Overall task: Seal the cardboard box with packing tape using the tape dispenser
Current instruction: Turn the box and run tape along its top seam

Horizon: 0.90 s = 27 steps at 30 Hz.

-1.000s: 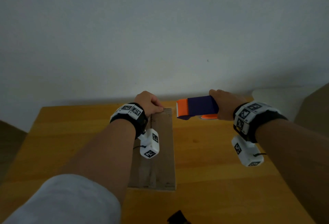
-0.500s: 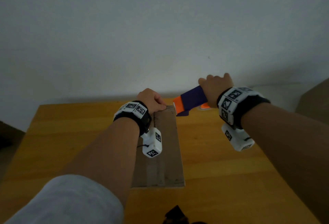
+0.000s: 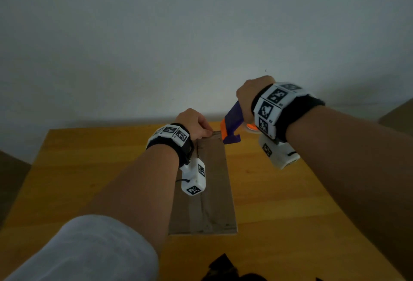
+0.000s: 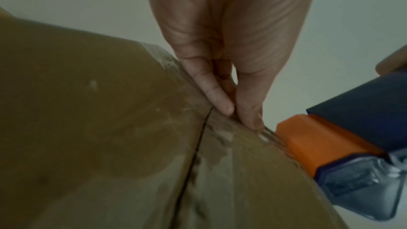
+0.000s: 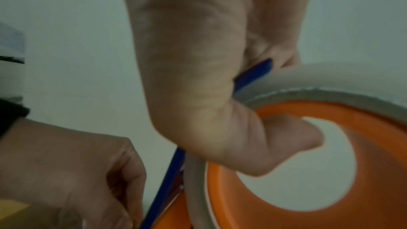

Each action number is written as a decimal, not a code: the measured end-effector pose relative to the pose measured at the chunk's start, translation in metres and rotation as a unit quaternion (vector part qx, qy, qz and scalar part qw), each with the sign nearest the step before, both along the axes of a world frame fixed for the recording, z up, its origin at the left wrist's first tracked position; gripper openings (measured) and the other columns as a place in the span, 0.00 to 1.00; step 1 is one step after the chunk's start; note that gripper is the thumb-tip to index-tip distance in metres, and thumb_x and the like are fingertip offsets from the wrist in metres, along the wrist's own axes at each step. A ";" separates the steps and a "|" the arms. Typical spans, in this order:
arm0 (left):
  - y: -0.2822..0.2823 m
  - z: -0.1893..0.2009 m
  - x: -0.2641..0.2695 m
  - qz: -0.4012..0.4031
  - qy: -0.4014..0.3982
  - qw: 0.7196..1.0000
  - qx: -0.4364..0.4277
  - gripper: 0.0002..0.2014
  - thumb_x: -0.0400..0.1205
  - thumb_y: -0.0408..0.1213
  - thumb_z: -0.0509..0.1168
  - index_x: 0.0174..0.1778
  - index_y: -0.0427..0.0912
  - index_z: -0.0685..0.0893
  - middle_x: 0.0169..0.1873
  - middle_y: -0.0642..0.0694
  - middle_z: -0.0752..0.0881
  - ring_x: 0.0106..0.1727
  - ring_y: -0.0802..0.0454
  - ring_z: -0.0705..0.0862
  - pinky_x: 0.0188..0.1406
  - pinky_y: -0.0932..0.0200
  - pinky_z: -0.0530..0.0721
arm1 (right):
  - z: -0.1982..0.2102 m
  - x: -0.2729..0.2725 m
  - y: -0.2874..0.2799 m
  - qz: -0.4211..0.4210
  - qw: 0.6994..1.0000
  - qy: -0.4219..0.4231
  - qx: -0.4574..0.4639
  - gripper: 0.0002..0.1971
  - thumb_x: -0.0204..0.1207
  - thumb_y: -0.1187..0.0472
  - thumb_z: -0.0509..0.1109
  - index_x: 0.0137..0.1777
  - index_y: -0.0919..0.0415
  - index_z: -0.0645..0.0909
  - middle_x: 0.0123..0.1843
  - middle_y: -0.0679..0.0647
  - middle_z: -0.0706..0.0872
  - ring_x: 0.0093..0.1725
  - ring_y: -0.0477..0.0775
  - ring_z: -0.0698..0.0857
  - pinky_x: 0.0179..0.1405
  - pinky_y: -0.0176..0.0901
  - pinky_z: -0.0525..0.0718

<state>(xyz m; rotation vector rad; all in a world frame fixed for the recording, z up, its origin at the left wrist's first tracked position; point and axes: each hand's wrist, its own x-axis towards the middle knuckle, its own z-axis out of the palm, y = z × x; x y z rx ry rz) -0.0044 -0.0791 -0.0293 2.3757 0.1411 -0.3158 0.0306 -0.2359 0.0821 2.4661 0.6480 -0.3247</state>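
Note:
A flat cardboard box (image 3: 210, 193) lies lengthwise on the wooden table (image 3: 279, 191), with clear tape along its centre seam. My left hand (image 3: 194, 124) is at the box's far end, thumb and forefinger (image 4: 220, 100) pinching the tape end down on the edge of the box (image 4: 110, 128). My right hand (image 3: 247, 99) grips the blue and orange tape dispenser (image 3: 230, 127), raised and tilted nose-down at the far right corner. The dispenser's orange nose (image 4: 308, 140) sits just right of my left fingertips. My right thumb (image 5: 275, 145) hooks into the orange core of the tape roll (image 5: 308, 83).
A plain wall stands right behind the table's far edge. A brown shape (image 3: 397, 113) shows at the right border and another at the left border. A dark object (image 3: 223, 267) pokes in at the near edge.
My right hand has risen and swung left, tipping the dispenser from level to nose-down at the box's far end. The left hand has stayed at the far edge.

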 end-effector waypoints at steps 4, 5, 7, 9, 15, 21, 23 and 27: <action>0.000 0.002 -0.001 0.002 0.009 1.000 -0.006 0.02 0.72 0.38 0.76 0.36 0.50 0.91 0.26 0.60 0.84 0.32 0.61 0.83 0.45 0.63 0.83 | -0.004 0.005 0.004 0.032 0.999 -0.019 -0.027 0.11 0.77 0.63 0.66 0.57 0.57 0.83 0.46 0.51 0.85 0.37 0.51 0.79 0.25 0.38 0.69; 0.000 0.003 -0.001 0.001 0.012 1.000 -0.009 0.02 0.72 0.39 0.76 0.35 0.50 0.90 0.27 0.59 0.85 0.33 0.60 0.84 0.45 0.63 0.83 | -0.005 0.004 0.001 0.047 0.998 -0.017 -0.024 0.13 0.77 0.63 0.67 0.61 0.58 0.81 0.51 0.52 0.84 0.43 0.53 0.82 0.31 0.40 0.73; -0.001 0.003 0.000 -0.003 0.018 1.000 -0.005 0.03 0.72 0.39 0.76 0.34 0.51 0.90 0.27 0.57 0.86 0.35 0.57 0.85 0.43 0.63 0.82 | -0.004 0.001 -0.005 0.078 0.996 -0.036 -0.010 0.16 0.77 0.60 0.67 0.65 0.59 0.76 0.59 0.56 0.81 0.55 0.57 0.83 0.46 0.45 0.77; -0.001 0.004 0.001 -0.006 0.021 1.000 0.000 0.02 0.72 0.39 0.75 0.35 0.50 0.90 0.27 0.54 0.87 0.35 0.55 0.86 0.43 0.63 0.83 | -0.004 -0.003 -0.010 0.112 0.992 -0.053 0.009 0.18 0.77 0.60 0.68 0.66 0.58 0.73 0.62 0.58 0.79 0.60 0.59 0.81 0.53 0.47 0.78; 0.002 0.001 0.000 0.008 0.023 1.000 -0.014 0.04 0.72 0.38 0.76 0.32 0.47 0.89 0.26 0.54 0.87 0.29 0.60 0.84 0.38 0.64 0.82 | -0.039 -0.012 -0.019 0.031 0.999 0.002 0.035 0.21 0.72 0.54 0.74 0.64 0.58 0.76 0.58 0.55 0.84 0.56 0.56 0.85 0.47 0.46 0.79; 0.003 0.000 0.003 -0.001 0.032 0.999 -0.018 0.03 0.73 0.39 0.76 0.36 0.46 0.91 0.31 0.51 0.89 0.32 0.57 0.86 0.45 0.60 0.86 | -0.070 -0.001 -0.047 -0.161 0.969 0.093 0.165 0.26 0.64 0.43 0.77 0.55 0.60 0.81 0.42 0.54 0.85 0.40 0.56 0.85 0.34 0.45 0.81; 0.002 0.001 0.005 -0.004 0.047 0.999 -0.014 0.04 0.73 0.39 0.76 0.39 0.44 0.92 0.36 0.48 0.91 0.38 0.53 0.89 0.49 0.57 0.88 | -0.083 0.000 -0.054 -0.208 0.949 0.120 0.204 0.23 0.66 0.42 0.76 0.48 0.60 0.80 0.34 0.53 0.80 0.34 0.55 0.80 0.31 0.45 0.78; 0.005 0.006 0.004 -0.001 0.073 0.995 -0.064 0.06 0.74 0.33 0.75 0.45 0.40 0.92 0.41 0.44 0.90 0.49 0.47 0.90 0.54 0.53 0.89 | -0.106 -0.004 -0.063 -0.262 0.924 0.138 0.240 0.21 0.69 0.40 0.73 0.42 0.59 0.74 0.30 0.50 0.73 0.29 0.51 0.75 0.25 0.41 0.70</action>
